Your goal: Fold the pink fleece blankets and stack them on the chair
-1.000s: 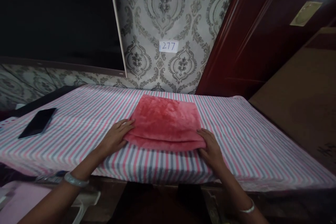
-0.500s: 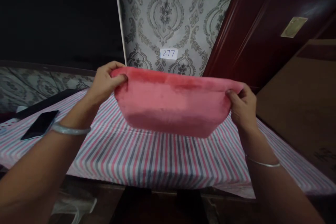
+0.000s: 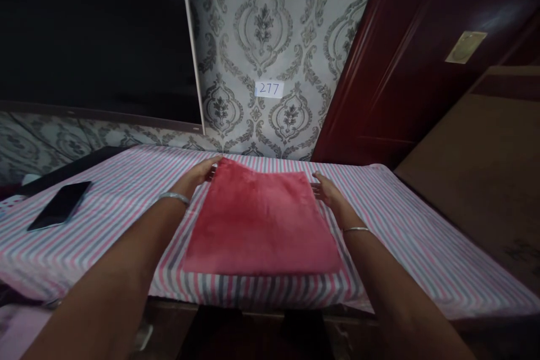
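A pink-red plush cushion cover (image 3: 264, 219) lies flat on the striped tablecloth in front of me, its lower edge close to the table's front. At its far left corner is my left hand (image 3: 205, 171), fingers stretched out and reaching the edge; that corner sits slightly higher than the rest. Beside the far right edge, my right hand (image 3: 327, 190) is open with its fingers apart, the tips at or just off the fabric. Both forearms flank the cover, each with a bangle at the wrist.
A striped tablecloth (image 3: 122, 202) covers the table. On the left lies a black phone (image 3: 61, 205), below a large dark television (image 3: 93, 39). A cardboard box (image 3: 481, 180) stands at the right, by a dark red door (image 3: 392, 67). A paper label (image 3: 269, 89) marks the patterned wall.
The cushion cover, held up by both hands before, now lies spread on the table. Both hands have come down and closer together, and their grip has loosened.
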A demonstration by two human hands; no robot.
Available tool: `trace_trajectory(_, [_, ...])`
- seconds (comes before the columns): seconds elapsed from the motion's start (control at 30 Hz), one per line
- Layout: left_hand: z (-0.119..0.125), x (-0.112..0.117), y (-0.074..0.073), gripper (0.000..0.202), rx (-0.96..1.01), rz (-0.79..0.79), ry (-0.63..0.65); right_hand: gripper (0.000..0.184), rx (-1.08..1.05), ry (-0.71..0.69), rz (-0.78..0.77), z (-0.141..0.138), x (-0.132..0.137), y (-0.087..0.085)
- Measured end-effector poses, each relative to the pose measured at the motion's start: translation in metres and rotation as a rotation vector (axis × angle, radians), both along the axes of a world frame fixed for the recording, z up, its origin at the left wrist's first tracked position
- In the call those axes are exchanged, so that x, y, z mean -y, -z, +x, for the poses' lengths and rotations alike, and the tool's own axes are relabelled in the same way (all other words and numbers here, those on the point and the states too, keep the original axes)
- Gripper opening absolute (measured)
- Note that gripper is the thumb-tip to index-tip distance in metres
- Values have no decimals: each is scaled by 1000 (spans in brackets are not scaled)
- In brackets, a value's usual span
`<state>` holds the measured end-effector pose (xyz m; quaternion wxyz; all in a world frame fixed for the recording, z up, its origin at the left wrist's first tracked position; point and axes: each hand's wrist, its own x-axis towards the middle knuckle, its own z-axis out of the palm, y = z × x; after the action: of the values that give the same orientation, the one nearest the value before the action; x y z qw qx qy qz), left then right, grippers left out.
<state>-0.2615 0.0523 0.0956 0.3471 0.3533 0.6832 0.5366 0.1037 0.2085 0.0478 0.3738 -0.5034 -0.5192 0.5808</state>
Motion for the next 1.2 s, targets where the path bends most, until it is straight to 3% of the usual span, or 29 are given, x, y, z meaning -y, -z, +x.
trace_trajectory(0.17, [-1, -7, 42, 44, 105, -85, 13, 59, 203, -98, 135, -1, 0, 34])
trace_trajectory(0.33, [-3, -1, 62, 43, 1, -94, -91, 61, 333, -83, 195, -3, 0, 50])
trace_trajectory(0.47, [-3, -1, 60, 45, -85, -136, -95, 59, 451, -77, 227, -2, -1, 46])
trace_trajectory(0.6, [0, -2, 47, 67, -208, -147, -150, 59, 563, -87, 286, -4, -1, 33])
trace_trajectory(0.67, [9, -4, 39, 78, -427, -175, -152, 61, 635, -109, 353, -15, 2, 23])
trace_trajectory(0.8, [42, -15, 28, 76, -1016, -349, 58, 57, 914, -261, 596, -54, 12, 4])
trace_trajectory(0.87, [60, -19, 30, 71, -1121, -425, 92, 55, 1025, -297, 649, -71, 17, 0])
trace_trajectory(1.0, [77, -19, 50, 65, -1205, -452, 33, 56, 1140, -260, 611, -81, 20, 13])
trace_trajectory(1.2, [65, -15, 70, 61, -1229, -388, 59, 56, 1091, -181, 689, -72, 15, 45])
